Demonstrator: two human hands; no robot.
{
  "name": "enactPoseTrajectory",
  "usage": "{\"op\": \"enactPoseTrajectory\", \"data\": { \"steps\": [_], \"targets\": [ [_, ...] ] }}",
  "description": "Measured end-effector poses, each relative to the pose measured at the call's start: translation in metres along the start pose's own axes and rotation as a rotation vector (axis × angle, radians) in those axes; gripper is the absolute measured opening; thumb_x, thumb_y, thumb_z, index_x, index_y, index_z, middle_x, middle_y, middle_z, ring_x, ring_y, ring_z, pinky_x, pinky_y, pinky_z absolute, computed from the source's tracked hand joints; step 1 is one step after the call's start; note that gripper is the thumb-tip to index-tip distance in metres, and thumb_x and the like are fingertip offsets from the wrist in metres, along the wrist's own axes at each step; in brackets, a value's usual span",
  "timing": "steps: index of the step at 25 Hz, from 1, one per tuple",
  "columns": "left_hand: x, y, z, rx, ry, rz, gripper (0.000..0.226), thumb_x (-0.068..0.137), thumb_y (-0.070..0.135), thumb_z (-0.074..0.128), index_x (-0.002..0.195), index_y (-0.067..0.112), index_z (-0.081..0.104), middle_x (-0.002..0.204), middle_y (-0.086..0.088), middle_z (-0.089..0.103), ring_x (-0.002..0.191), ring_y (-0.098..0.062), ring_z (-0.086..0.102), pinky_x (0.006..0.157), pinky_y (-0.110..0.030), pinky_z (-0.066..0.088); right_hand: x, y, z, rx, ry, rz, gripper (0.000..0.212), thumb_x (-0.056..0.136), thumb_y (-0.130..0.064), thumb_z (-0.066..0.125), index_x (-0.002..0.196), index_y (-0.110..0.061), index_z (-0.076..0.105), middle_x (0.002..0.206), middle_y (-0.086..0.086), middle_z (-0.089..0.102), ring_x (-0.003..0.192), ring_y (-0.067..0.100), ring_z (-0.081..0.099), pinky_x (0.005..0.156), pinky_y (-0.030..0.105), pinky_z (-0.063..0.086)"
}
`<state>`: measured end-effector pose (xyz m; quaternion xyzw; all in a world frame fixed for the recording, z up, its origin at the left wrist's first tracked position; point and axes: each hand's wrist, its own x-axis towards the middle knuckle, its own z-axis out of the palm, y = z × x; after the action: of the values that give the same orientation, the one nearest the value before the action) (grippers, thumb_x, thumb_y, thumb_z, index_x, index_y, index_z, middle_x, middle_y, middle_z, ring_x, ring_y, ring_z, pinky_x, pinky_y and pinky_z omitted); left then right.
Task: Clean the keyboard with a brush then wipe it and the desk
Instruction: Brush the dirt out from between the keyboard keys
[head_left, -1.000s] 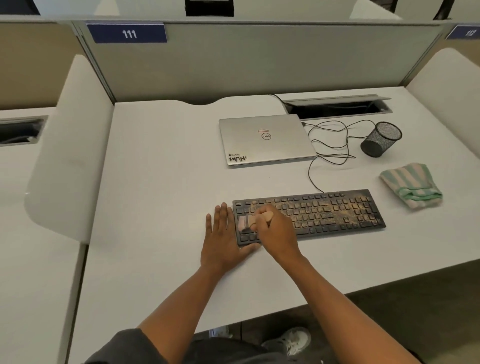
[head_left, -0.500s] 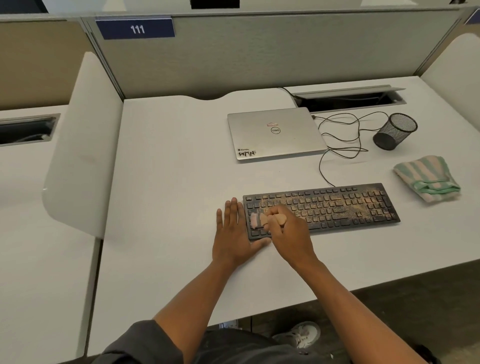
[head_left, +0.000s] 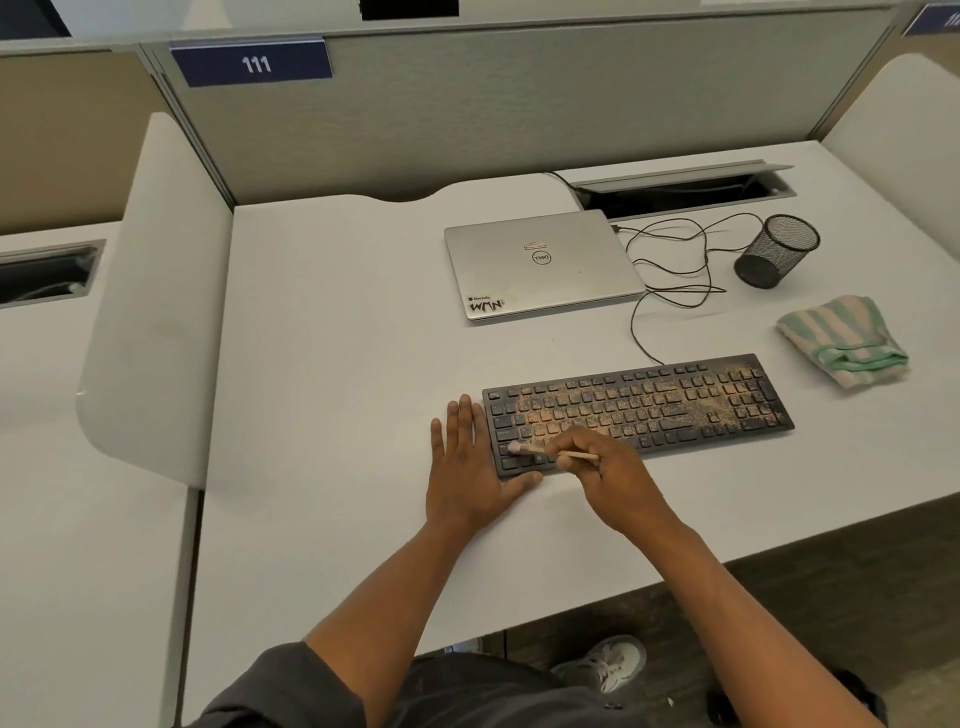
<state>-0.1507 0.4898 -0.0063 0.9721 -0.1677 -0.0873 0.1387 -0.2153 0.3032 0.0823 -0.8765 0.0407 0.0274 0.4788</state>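
A black keyboard (head_left: 675, 400) lies on the white desk (head_left: 332, 364), its keys covered with tan dust. My right hand (head_left: 613, 478) pinches a small brush (head_left: 524, 448) by its thin handle, and the pale bristles touch the keys at the keyboard's lower left corner. Flat on the desk against the keyboard's left end rests my left hand (head_left: 467, 467), fingers straight, thumb at the front corner. A folded green and white striped cloth (head_left: 841, 340) sits to the right of the keyboard.
A shut silver laptop (head_left: 540, 262) lies behind the keyboard, with loose black cable (head_left: 670, 270) coiled beside it. A black mesh cup (head_left: 774, 252) stands at the back right. An open cable hatch (head_left: 680, 189) and grey partition bound the rear. White side panels flank the desk.
The brush has swung so that its handle now points right and its bristles sit lower left on the keys. My left hand stays flat beside the keyboard. The view has shifted slightly.
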Motion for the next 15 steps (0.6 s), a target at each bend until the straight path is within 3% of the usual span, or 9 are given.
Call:
{"op": "enactPoseTrajectory", "data": {
  "steps": [2, 6, 10, 13, 15],
  "targets": [
    [0.000, 0.000, 0.000, -0.003, -0.002, 0.000, 0.127, 0.078, 0.096, 0.022, 0.160, 0.006, -0.012, 0.168, -0.014, -0.019, 0.153, -0.025, -0.024, 0.125, -0.050, -0.012, 0.000, -0.001, -0.002, -0.031, 0.041, 0.004, 0.022, 0.093, -0.005, 0.065, 0.091, -0.027, 0.070, 0.088, -0.015, 0.070, 0.084, 0.004, 0.063, 0.073, 0.022, 0.049],
    [-0.001, -0.001, 0.000, -0.010, -0.004, 0.003, 0.127, 0.078, 0.096, 0.024, 0.159, 0.006, -0.014, 0.167, -0.013, -0.022, 0.152, -0.024, -0.027, 0.124, -0.048, -0.015, -0.008, -0.008, 0.013, -0.037, -0.010, -0.032, 0.022, 0.093, -0.007, 0.066, 0.090, -0.028, 0.069, 0.089, -0.017, 0.069, 0.084, 0.003, 0.060, 0.068, 0.016, 0.044],
    [0.000, 0.001, 0.000, -0.010, 0.002, -0.001, 0.127, 0.078, 0.095, 0.025, 0.160, 0.005, -0.010, 0.168, -0.015, -0.017, 0.154, -0.026, -0.023, 0.125, -0.049, -0.013, -0.006, -0.007, 0.005, -0.187, 0.126, -0.005, 0.013, 0.097, -0.021, 0.063, 0.092, -0.032, 0.066, 0.086, -0.021, 0.067, 0.079, -0.001, 0.058, 0.061, 0.021, 0.040],
    [-0.001, 0.000, 0.000, 0.005, -0.001, 0.003, 0.126, 0.078, 0.095, 0.022, 0.160, 0.005, -0.012, 0.167, -0.014, -0.020, 0.153, -0.026, -0.025, 0.124, -0.049, -0.013, -0.007, -0.012, 0.008, -0.048, 0.100, -0.027, 0.012, 0.097, -0.016, 0.063, 0.092, -0.026, 0.067, 0.086, -0.018, 0.068, 0.081, 0.001, 0.061, 0.064, 0.017, 0.044],
    [-0.001, -0.001, -0.001, 0.006, -0.002, 0.007, 0.126, 0.078, 0.095, 0.021, 0.159, 0.005, -0.013, 0.167, -0.014, -0.021, 0.153, -0.026, -0.025, 0.124, -0.049, -0.013, -0.010, -0.014, 0.013, -0.031, 0.096, 0.018, 0.013, 0.095, -0.013, 0.063, 0.094, -0.025, 0.068, 0.088, -0.016, 0.069, 0.083, 0.003, 0.062, 0.067, 0.023, 0.049]
  ]
}}
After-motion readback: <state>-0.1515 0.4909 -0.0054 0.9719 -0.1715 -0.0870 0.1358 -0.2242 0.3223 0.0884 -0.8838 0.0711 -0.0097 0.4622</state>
